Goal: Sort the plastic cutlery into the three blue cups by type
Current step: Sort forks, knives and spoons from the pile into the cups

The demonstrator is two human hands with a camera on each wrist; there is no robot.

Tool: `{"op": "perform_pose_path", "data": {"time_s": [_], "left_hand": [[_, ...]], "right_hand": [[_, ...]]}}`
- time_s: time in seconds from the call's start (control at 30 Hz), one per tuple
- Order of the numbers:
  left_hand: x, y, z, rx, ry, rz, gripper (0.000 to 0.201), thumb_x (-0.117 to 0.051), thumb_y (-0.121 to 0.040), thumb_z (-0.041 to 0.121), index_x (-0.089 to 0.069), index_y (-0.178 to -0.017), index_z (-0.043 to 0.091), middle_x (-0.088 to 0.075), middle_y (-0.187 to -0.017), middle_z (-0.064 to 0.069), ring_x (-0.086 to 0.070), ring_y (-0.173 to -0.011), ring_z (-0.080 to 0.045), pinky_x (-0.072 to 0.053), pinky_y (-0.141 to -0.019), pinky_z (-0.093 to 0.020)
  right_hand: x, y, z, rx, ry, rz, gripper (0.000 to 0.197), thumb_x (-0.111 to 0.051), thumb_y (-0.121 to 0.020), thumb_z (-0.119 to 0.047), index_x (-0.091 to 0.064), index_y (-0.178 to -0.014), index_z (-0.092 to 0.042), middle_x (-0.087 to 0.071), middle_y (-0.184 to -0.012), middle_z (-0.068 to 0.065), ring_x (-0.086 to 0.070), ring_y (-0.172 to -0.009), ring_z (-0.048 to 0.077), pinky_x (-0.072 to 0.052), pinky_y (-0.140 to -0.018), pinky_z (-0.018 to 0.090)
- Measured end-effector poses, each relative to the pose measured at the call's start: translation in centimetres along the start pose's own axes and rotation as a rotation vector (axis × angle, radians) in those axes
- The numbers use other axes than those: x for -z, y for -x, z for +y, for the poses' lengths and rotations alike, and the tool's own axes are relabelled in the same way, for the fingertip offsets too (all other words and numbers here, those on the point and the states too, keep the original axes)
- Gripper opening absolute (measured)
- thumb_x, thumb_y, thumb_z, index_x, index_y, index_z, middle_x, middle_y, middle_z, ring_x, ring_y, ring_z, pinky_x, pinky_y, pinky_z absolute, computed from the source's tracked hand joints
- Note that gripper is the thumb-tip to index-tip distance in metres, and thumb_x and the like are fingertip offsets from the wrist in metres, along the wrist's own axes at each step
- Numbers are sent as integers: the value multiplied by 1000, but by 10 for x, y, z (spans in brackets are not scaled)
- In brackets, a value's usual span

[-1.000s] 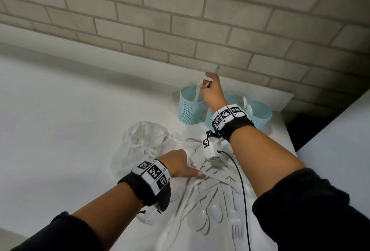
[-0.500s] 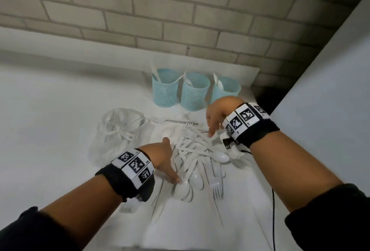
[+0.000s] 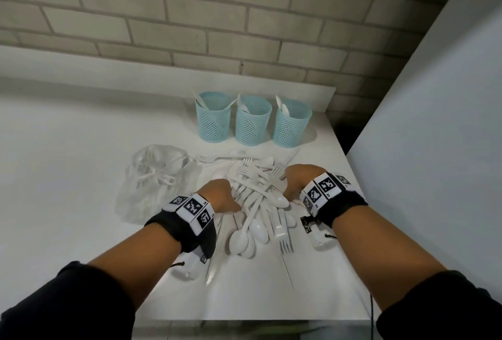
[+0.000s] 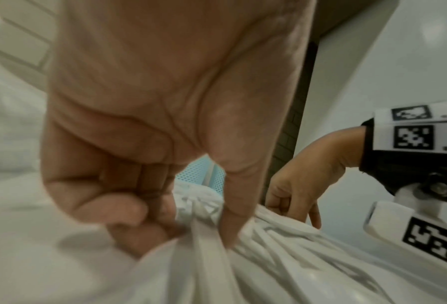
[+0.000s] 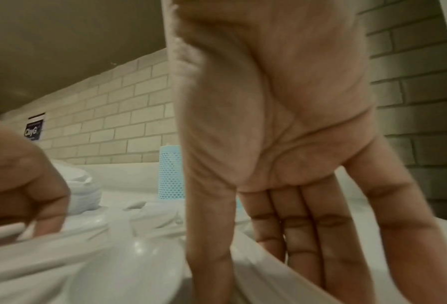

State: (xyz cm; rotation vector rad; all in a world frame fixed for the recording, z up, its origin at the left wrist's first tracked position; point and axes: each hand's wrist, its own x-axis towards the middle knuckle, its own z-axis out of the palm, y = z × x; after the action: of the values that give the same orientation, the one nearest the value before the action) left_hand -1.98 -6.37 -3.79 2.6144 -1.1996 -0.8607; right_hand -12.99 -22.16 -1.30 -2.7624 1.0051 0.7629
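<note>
Three blue mesh cups stand in a row at the back of the white table, each with a few white pieces in it. A pile of white plastic cutlery lies in front of them, forks and spoons mixed. At the pile's left edge my left hand has its fingers curled. In the left wrist view my left hand pinches a white handle between thumb and fingers; its type is hidden. My right hand reaches into the pile's right side. In the right wrist view my right hand has straight fingers touching the handles.
A crumpled clear plastic bag lies left of the pile. A brick wall runs behind the cups. A tall white panel stands along the table's right edge. The table's front edge is close below my arms.
My right hand came back from above the left cup and dropped onto the pile's right side. My left hand stayed at the pile's left and curled onto a handle.
</note>
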Motion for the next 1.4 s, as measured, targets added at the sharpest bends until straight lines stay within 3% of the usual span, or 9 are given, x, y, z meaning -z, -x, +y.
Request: {"op": "perform_pose_path", "data": {"time_s": [0.23,0.4,0.6,0.77,0.93,1.1,1.2,1.27,1.4], "left_hand": [[-9,-7,8,60,186,151,62,-69,-81,37,-46,-122,-3,-58,-120,-14,-57,-109,-26,-44,-79,-26],[-8,-10,9,23,243,126,37,-72,-80,32,-59,-97,2,-62,-98,-9,-58,-102,-25,-41,-71,-21],[-7,-17,3,87,268,110,45,-68,-81,36,-62,-110,3,-64,-111,-11,-60,-107,-25,-40,-75,-24],[5,-16,-3,25,216,96,39,-54,-91,35,-62,-117,8,-61,-125,-11,-55,-116,-25,-41,-92,-26],[26,-12,-14,-10,253,24,30,-54,-91,29,-72,-70,17,-72,-92,-1,-63,-100,-17,-41,-92,-23],[45,-4,-22,109,590,15,25,-60,-90,21,-72,-76,4,-72,-67,4,-65,-82,-16,-47,-94,-30],[57,5,-23,152,793,5,18,-61,-89,11,-65,-81,-4,-70,-59,-3,-66,-60,-16,-57,-71,-29],[64,13,-24,172,854,-1,16,-60,-90,9,-62,-85,-6,-69,-56,-5,-64,-46,-11,-55,-50,-21],[72,21,-29,174,898,-19,16,-59,-90,8,-61,-92,-7,-69,-55,-6,-64,-43,-11,-54,-52,-22]], "right_hand": [[-2,-7,-17,28,-322,-23,30,-70,-76,-26,-46,-64,-14,-54,-66,2,-49,-57,14,-40,-53,24],[-4,-7,-25,96,-551,-39,20,-67,-81,-17,-51,-69,-12,-57,-68,5,-55,-60,18,-49,-57,27],[-5,-6,-28,131,-765,-45,12,-67,-84,-18,-58,-77,-21,-56,-65,-1,-53,-57,12,-46,-50,20],[-6,-8,-23,111,-945,-52,7,-66,-86,-15,-63,-92,-16,-66,-71,8,-61,-65,21,-46,-67,30],[3,-8,-12,88,-1055,-50,10,-64,-88,-18,-63,-97,-13,-67,-80,7,-63,-66,16,-52,-65,27],[11,-12,-3,45,-1243,-35,7,-63,-88,-13,-65,-95,-13,-67,-74,4,-64,-64,12,-54,-66,30],[15,-12,0,4,-1348,-16,9,-57,-91,-8,-65,-95,-8,-66,-57,0,-62,-50,7,-50,-60,24],[16,-15,2,9,-1395,-15,13,-56,-92,-8,-66,-99,-5,-65,-66,2,-61,-56,11,-50,-61,24],[15,-20,3,45,-1470,-3,9,-57,-92,-12,-65,-90,-8,-66,-82,4,-62,-72,13,-54,-75,30]]}}
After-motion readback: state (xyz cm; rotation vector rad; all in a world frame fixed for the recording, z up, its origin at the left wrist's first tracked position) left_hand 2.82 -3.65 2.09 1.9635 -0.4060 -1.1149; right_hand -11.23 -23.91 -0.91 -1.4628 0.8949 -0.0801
